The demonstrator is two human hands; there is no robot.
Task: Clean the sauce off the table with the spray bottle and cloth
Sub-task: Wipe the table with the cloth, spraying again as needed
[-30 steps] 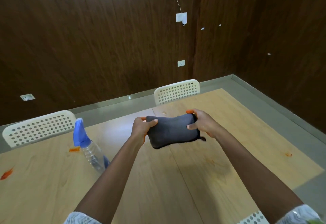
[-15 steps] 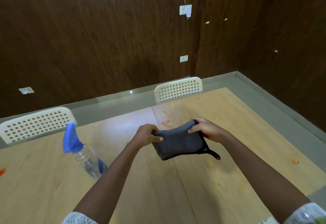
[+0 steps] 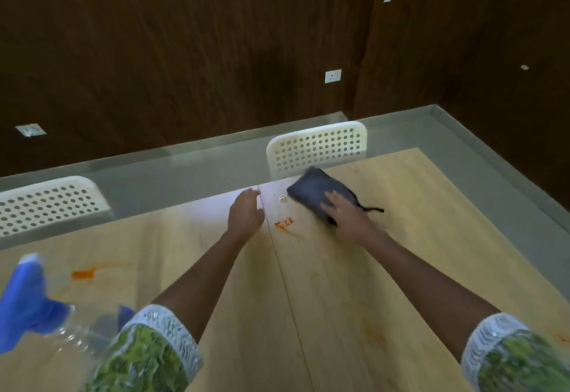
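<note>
The right hand [image 3: 342, 215] lies flat on the dark grey cloth [image 3: 317, 194], its fingers [image 3: 331, 202] straight and slightly spread, pressing the cloth onto the wooden table [image 3: 339, 283] near the far edge. A thin dark loop [image 3: 373, 209] trails from the cloth's right side onto the wood. The left hand [image 3: 245, 214] is just left of the seam that runs down the middle of the table; it holds nothing, and its fingers look loosely curled, though motion blur hides the detail. Between the two hands, just right of the seam, sits a small orange-red sauce smear [image 3: 283, 224], with a pale wet spot [image 3: 282, 199] beyond it, close to the cloth's near-left edge. A second orange sauce smear [image 3: 84, 273] lies well to the left. The spray bottle [image 3: 46, 317], clear with a blue trigger head, stands at the near-left corner of the view, partly behind the left forearm's patterned green sleeve [image 3: 148, 357], apart from both hands. Fainter orange marks [image 3: 561, 337] show at the table's near-right edge. Two white perforated chairs stand beyond the table, one [image 3: 317, 148] behind the cloth and one [image 3: 46, 203] farther left, before a dark wood-panelled wall [image 3: 185, 52].
</note>
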